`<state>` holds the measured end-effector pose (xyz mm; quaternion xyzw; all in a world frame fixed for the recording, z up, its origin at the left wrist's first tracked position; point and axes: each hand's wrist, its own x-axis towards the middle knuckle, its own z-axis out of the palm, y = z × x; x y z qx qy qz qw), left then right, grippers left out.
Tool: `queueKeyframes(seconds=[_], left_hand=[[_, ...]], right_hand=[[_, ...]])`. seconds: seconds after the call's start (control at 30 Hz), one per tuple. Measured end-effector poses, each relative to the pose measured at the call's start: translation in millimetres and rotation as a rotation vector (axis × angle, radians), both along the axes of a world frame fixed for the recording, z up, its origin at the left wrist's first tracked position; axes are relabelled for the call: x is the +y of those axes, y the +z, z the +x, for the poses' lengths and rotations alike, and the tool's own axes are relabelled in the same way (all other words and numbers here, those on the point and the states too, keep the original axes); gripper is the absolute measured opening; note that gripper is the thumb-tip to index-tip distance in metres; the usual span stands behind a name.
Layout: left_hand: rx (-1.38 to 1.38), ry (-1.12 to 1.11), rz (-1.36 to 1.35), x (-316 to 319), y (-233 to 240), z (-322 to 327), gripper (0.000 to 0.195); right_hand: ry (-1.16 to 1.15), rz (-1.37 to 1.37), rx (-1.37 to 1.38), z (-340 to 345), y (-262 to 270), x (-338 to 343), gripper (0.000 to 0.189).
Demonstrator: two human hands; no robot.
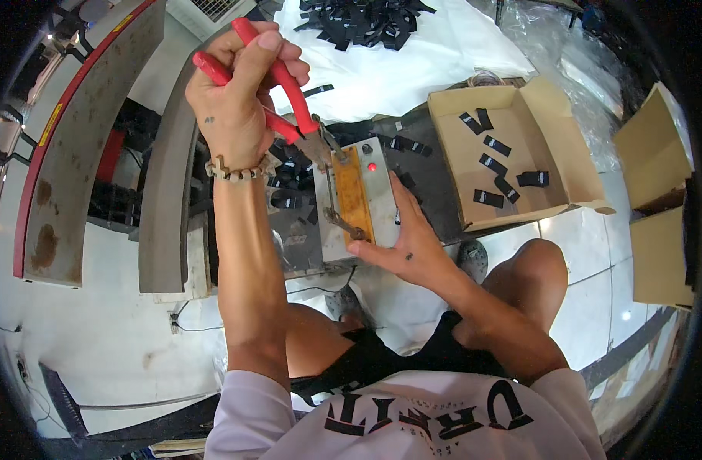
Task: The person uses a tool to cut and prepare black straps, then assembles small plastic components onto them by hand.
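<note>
My left hand (244,86) is closed around the red-handled pliers (290,92). Their metal jaws point down at the far end of a small metal box (385,224); whether they grip anything there cannot be told. The box has a rusty yellow bar (354,195) on top, a thin metal rod or wire (330,190) along the bar's left side, a black knob (367,149) and a lit red lamp (372,167). Around the box's near right corner my right hand (411,244) is set, thumb at the front and fingers along the side.
Black fabric labels (290,161) lie around the box on the dark tabletop (437,190). An open cardboard box (535,132) at right holds several more. Beyond, a pile of black strips (368,23) rests on white sheeting (454,46). Long metal panels (86,149) stand at left.
</note>
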<state>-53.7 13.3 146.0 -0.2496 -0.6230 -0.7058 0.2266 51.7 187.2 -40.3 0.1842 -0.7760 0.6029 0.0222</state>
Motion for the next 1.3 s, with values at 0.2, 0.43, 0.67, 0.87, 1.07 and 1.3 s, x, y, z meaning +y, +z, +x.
queueKeyframes(seconds=[0.2,0.43,0.67,0.87,1.07,1.3], left_hand=[[-0.001,-0.088,0.013,1.2,-0.1,3.2,0.019],[-0.072,-0.03,0.14,28.8,8.2,21.4,0.014],[-0.083,-0.137,-0.076,7.5,3.8,14.9,0.015],[-0.157,-0.357,0.029,6.3,9.7,24.4,0.031],[-0.237,-0.381,0.077,2.1,5.3,23.5,0.024],[-0.243,-0.482,-0.065,-6.9,18.9,28.2,0.055]], right_hand=[[0.053,-0.023,0.052,-0.4,6.3,4.1,0.114],[0.014,0.034,0.03,0.5,3.5,3.6,0.113],[0.025,0.031,0.047,1.0,8.1,3.6,0.112],[0.021,0.038,0.013,3.9,7.3,2.8,0.11],[0.056,0.034,0.018,3.0,14.9,0.6,0.107],[0.033,0.055,-0.02,4.4,11.8,0.0,0.106]])
